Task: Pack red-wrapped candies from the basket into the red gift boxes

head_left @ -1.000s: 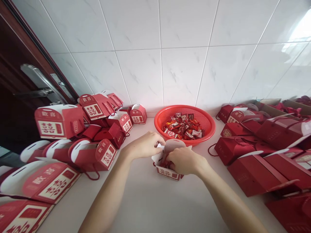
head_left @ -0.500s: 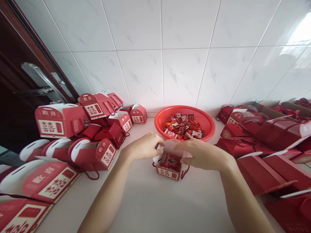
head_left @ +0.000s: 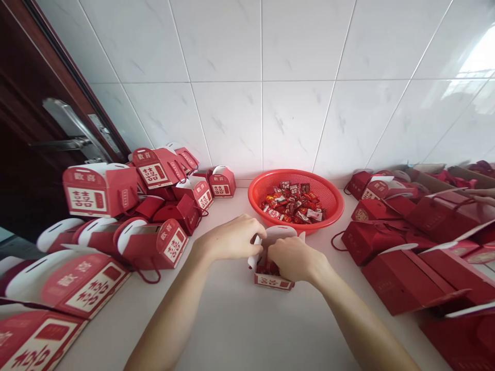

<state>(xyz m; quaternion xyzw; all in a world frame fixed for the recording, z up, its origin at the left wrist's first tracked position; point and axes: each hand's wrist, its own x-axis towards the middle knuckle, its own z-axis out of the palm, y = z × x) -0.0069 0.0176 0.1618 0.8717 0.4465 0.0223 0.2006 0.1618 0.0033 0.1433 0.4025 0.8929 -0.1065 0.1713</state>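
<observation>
A small red-and-white gift box (head_left: pixel 274 281) stands open on the white table, its pale inner flap raised at the back. My left hand (head_left: pixel 237 238) is at the box's left side, fingers closed on its left flap. Over and partly inside the box is my right hand (head_left: pixel 292 257), its fingers bent down and mostly hidden, so what they touch cannot be made out. Red packets show a little below them. Just behind the box sits a red plastic basket (head_left: pixel 333 219) holding many small wrapped candies (head_left: pixel 294 202).
Red gift boxes (head_left: pixel 154 242) are stacked on the left, near a dark door with a metal handle (head_left: pixel 73 131). More red boxes (head_left: pixel 410 275) crowd the right side. Part of another person's hand (head_left: pixel 483 193) shows at the right edge. A tiled wall rises behind.
My right hand has moved left and down into the box, covering the packet seen before. My left hand stays by the left flap. Another person's hand has appeared at the right edge.
</observation>
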